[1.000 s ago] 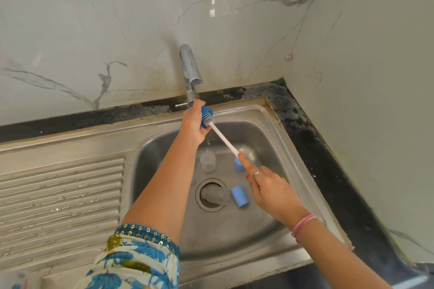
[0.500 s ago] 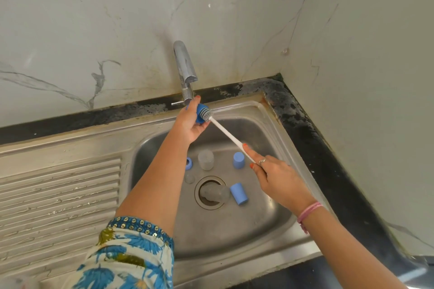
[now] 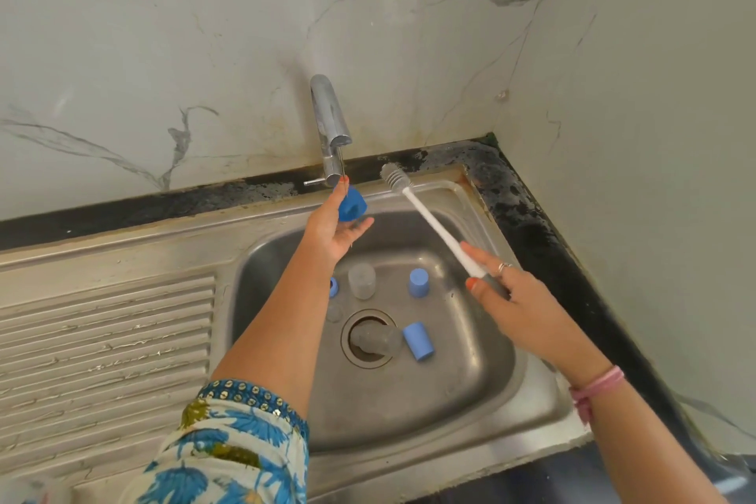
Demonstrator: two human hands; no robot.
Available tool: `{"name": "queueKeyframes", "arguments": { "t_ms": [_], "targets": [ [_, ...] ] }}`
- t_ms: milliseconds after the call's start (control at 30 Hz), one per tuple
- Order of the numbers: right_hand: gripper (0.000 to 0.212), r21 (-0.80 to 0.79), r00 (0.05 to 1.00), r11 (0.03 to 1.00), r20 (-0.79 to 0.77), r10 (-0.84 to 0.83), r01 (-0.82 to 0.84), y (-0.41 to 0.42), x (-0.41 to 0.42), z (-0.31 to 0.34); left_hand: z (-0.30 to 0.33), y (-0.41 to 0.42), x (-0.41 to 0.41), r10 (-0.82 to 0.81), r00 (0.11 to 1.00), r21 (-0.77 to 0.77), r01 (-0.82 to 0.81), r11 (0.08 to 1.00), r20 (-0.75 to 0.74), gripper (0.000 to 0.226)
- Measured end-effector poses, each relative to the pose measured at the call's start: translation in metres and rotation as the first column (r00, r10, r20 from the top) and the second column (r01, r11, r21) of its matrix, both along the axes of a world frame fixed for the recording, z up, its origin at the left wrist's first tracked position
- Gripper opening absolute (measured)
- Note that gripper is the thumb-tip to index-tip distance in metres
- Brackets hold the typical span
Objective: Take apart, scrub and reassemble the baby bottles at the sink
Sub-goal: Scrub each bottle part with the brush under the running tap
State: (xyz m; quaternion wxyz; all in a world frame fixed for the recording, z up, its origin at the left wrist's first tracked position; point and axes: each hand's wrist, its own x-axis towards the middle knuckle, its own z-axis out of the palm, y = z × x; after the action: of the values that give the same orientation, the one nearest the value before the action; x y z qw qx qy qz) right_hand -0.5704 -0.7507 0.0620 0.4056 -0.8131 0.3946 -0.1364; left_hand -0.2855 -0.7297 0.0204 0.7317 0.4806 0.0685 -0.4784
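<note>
The blue cap [image 3: 352,205] in the left hand [image 3: 332,226] is a small, solid-coloured plastic piece with one slanted side. The thumb and a fingertip pinch it while the other fingers spread loosely, palm up, right under the tap [image 3: 330,123], where a thin stream of water meets it.

The right hand [image 3: 515,299], nearer the camera and off to the right, curls round the grey grip of a bottle brush [image 3: 433,223]. Its white stem slants up and away, and the ribbed grey head ends just right of the cap, not touching it.

Below both hands lies the steel sink [image 3: 450,401]. Nearest, a blue cylinder [image 3: 418,341] lies on its side beside the drain [image 3: 370,338], and a clear bottle part [image 3: 378,338] rests over the drain. Farther back, between the two forearms, a clear cup-shaped piece [image 3: 362,280] and another blue cylinder [image 3: 419,282] stand upright, with a blue ring [image 3: 334,286] half hidden at the left arm.
</note>
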Motion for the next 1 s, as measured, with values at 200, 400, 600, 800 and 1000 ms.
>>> {"name": "queueKeyframes", "arguments": {
  "t_ms": [200, 400, 600, 800, 1000],
  "targets": [
    [0.049, -0.020, 0.995, 0.999, -0.092, 0.038, -0.040, 0.030, 0.039, -0.003, 0.006, -0.009, -0.018, 0.031, 0.990, -0.128, -0.049, 0.991, -0.138, 0.029],
    [0.050, -0.056, 0.995, 0.997, -0.082, 0.048, -0.053, 0.053, 0.050, -0.008, 0.004, -0.008, -0.021, 0.122, 0.988, -0.062, -0.128, 0.990, -0.093, 0.031],
    [0.051, -0.131, 0.982, 0.983, -0.154, 0.112, -0.132, 0.067, 0.059, -0.002, 0.001, -0.004, -0.011, 0.178, 0.981, -0.016, -0.180, 0.984, -0.082, 0.024],
    [0.050, -0.133, 0.984, 0.986, -0.159, 0.075, -0.097, 0.052, 0.076, 0.008, -0.001, -0.003, -0.021, 0.109, 0.991, -0.012, -0.110, 0.994, -0.073, 0.045],
    [0.054, -0.187, 0.962, 0.966, -0.239, 0.132, -0.179, 0.080, 0.064, 0.008, -0.001, -0.002, -0.012, 0.169, 0.981, -0.022, -0.172, 0.985, -0.094, 0.036]
  ]
}}
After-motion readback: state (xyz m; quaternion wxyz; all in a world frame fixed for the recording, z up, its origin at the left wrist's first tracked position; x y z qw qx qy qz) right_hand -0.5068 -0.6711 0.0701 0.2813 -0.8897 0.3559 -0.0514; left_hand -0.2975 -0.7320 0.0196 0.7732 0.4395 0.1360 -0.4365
